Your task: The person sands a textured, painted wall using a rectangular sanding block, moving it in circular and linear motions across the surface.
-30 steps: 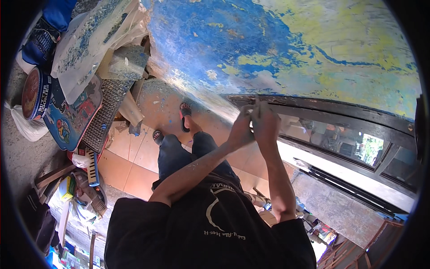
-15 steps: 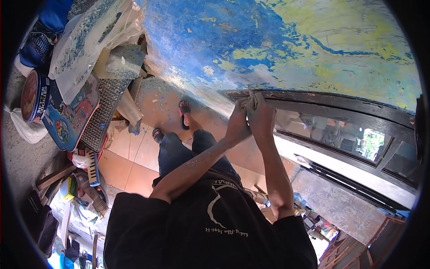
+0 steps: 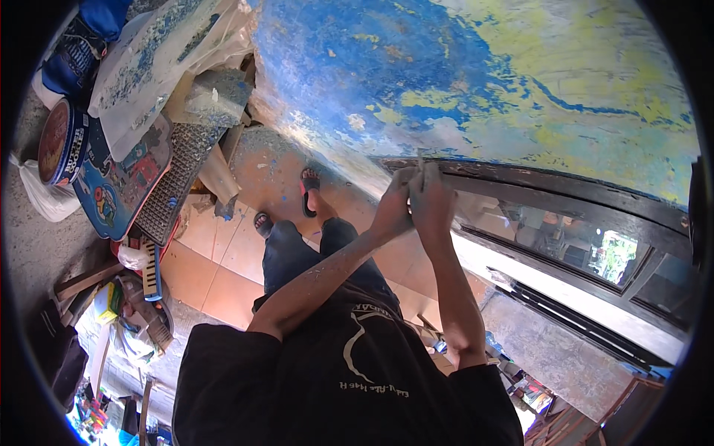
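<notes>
My left hand point(image 3: 394, 202) and my right hand point(image 3: 433, 202) are closed side by side around a thin scraper-like tool point(image 3: 420, 162). Only its narrow greyish tip shows above the fingers; the rest is hidden in my grip. That tip meets the lower edge of a wall point(image 3: 416, 82) with patchy blue, yellow and whitish paint, just where a dark wooden window frame point(image 3: 550, 189) begins. Dust coats my fingers.
Glass panes point(image 3: 558, 236) sit below the frame, near my right hand. To the left are a plastic sheet point(image 3: 160, 67) with paint flakes, a round cookie tin point(image 3: 53, 141), a colourful board point(image 3: 123, 182) and a toy keyboard point(image 3: 152, 275). Tiles point(image 3: 195, 256) cover the floor.
The view has shifted slightly, so the wall and the clutter on the left sit a little farther right. Both hands keep their grip at the frame's edge, with only a small shift.
</notes>
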